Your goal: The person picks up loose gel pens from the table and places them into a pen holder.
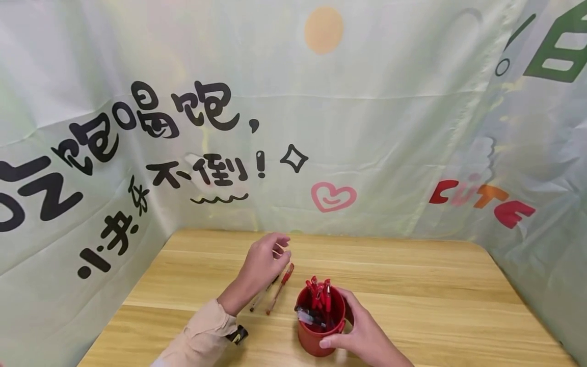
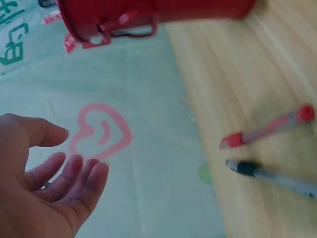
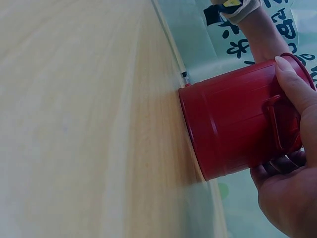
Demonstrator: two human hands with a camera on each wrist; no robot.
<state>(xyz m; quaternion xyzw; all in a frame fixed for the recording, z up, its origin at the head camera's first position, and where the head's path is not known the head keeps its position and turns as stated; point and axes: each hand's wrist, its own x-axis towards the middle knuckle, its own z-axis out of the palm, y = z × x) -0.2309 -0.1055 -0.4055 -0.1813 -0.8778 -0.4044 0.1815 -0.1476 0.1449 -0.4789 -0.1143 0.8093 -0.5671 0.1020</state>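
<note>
A red metal bucket [image 1: 313,344] stands upright at the table's front, holding several red pens [image 1: 327,298] and some dark and clear ones. My right hand [image 1: 364,331] grips its right side, with the thumb along the near rim; the right wrist view shows the fingers [image 3: 282,163] reaching round behind. My left hand [image 1: 267,259] is raised over the table left of the bucket, fingers loosely bent and nothing between them. Below it, a red pen [image 1: 287,276] and a black pen [image 1: 258,300] lie side by side; both appear in the left wrist view.
The wooden table [image 1: 426,300] is enclosed by a pale printed cloth [image 1: 390,132] at the back and sides. A dark strap [image 1: 238,335] sits at my left wrist by the beige sleeve [image 1: 199,331].
</note>
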